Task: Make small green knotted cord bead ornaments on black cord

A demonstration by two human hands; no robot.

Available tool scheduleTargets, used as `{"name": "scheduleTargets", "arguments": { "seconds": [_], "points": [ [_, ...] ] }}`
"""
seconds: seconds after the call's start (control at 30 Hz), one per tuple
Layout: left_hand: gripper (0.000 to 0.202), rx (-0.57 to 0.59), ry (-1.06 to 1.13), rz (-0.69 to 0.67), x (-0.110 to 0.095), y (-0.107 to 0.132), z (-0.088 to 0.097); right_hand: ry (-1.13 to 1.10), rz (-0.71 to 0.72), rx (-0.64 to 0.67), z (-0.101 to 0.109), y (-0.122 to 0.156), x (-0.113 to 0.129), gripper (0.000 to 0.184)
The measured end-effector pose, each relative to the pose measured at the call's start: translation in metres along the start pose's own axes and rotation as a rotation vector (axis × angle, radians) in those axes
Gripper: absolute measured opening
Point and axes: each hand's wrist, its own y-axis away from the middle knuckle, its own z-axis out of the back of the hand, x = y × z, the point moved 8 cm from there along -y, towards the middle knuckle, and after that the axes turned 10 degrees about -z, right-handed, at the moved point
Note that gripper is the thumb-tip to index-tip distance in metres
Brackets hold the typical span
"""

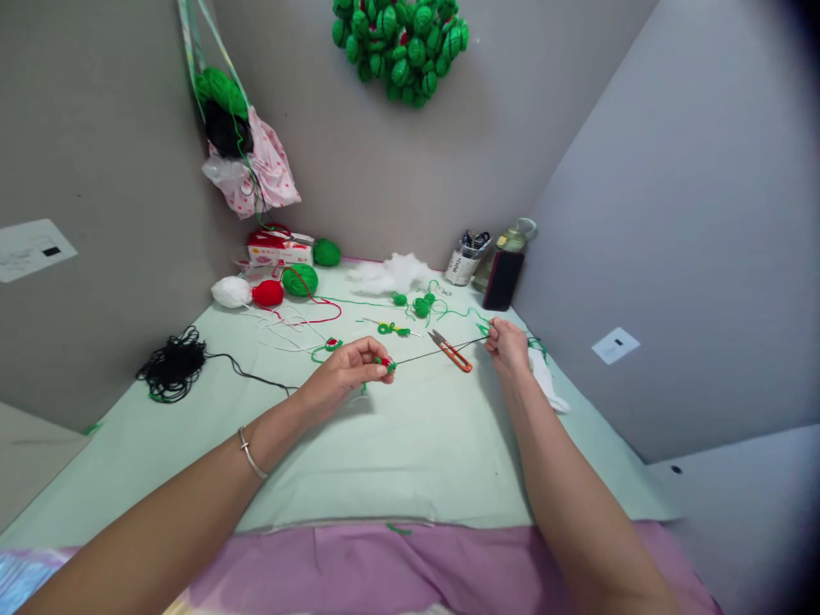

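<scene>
Through the remote head camera I saw, nearest me, smooth purple cloth (282, 568) hanging in soft folds below a pale green tabletop (448, 470), its covering lightly creased. A slim, rigid bracelet (251, 453) ringed the left wrist. Over the middle of the tabletop, the left hand (352, 371) pinched a small red-and-green yarn piece (385, 365) between thumb and fingers. A fine black thread (436, 352) ran taut and straight from it to the right hand (508, 346), whose fingers were closed on the strand; I could not tell whether they also gripped a needle. At far left I noted a loose, looped heap of black yarn (172, 366). Between the hands and just beyond the thread's line lay slender orange snips (452, 351) with pointed metal blades. Farther back I observed round, wound balls of white yarn (231, 292), red yarn (267, 294) and green yarn (300, 280), then fluffy white stuffing (394, 273) and a flat, dark phone (504, 280) propped upright. Against the rear wall hung a dense cluster of knobbly green pieces (407, 51).
</scene>
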Motion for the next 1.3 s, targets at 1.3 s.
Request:
{"name": "scheduleTargets", "arguments": {
  "seconds": [1.3],
  "points": [
    [0.027,-0.017,-0.064,0.019,0.002,0.001,-0.004,0.7,0.43,0.713,-0.13,0.166,0.009,0.022]
  ]
}}
